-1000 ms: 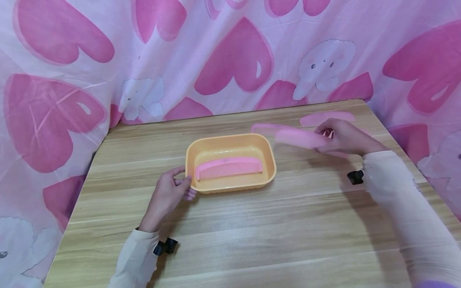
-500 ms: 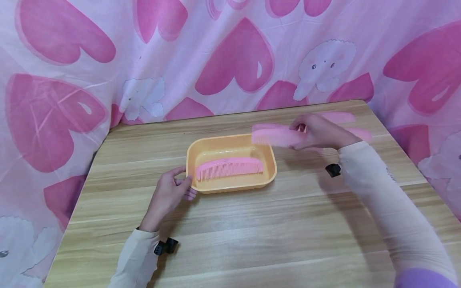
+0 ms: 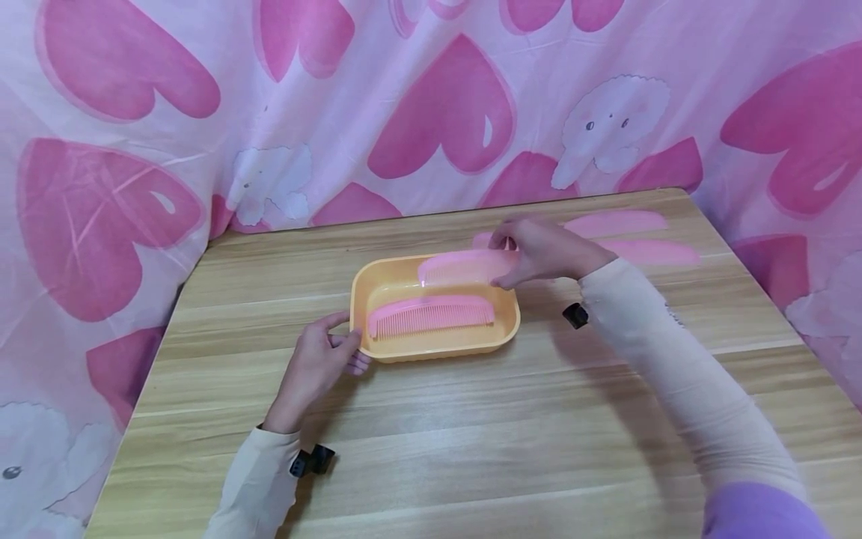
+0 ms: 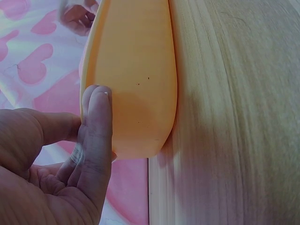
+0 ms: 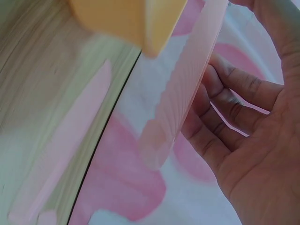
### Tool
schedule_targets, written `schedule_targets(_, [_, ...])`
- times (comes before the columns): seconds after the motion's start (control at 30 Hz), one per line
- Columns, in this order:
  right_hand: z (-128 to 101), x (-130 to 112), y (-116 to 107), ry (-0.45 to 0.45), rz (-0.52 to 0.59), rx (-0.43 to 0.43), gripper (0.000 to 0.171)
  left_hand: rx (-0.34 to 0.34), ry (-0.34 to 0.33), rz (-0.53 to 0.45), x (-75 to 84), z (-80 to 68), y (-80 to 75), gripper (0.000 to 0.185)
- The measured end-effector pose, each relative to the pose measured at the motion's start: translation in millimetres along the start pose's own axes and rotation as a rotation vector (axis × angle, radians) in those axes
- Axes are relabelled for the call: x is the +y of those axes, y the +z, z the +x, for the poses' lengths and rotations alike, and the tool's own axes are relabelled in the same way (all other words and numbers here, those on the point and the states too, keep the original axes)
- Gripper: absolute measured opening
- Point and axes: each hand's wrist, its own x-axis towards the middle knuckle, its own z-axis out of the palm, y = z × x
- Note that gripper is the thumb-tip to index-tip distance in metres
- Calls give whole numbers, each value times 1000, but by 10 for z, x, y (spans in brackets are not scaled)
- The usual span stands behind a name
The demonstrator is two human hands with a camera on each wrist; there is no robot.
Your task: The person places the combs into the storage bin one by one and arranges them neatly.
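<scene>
One comb (image 3: 461, 267) farther left, another (image 3: 431, 317) in tray (image 3: 438, 354)

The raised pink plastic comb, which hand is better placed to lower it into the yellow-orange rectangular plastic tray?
Probably the right hand: it pinches the raised comb, which overlaps the far side of the tray in the head view. The left hand grips the tray's left end.

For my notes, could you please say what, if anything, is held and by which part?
The right hand holds a pink comb by its right half; the left hand, an orange tray by its left end.
</scene>
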Motion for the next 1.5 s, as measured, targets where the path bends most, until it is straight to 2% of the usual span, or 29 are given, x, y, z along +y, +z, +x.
schedule_targets(0.17, [120, -145, 106, -42, -40, -13, 49, 1, -8, 5, 4, 3, 4, 47])
schedule_targets(0.33, [205, -235, 226, -72, 0, -47, 51, -1, -12, 3, 2, 10, 6, 46])
schedule_targets(0.5, [265, -319, 336, -69, 40, -89, 51, 2, -22, 2, -1, 16, 7, 46])
schedule_targets(0.9, [346, -402, 626, -26, 52, -177, 55, -13, -25, -11, 8, 2, -4, 48])
schedule_targets(1.13, [386, -402, 764, -43, -44, -171, 56, -9, -26, -11, 4, -3, 0, 48])
schedule_targets(1.5, [362, -411, 807, -33, -53, -175, 57, -13, -29, -26, -1, 11, -1, 47])
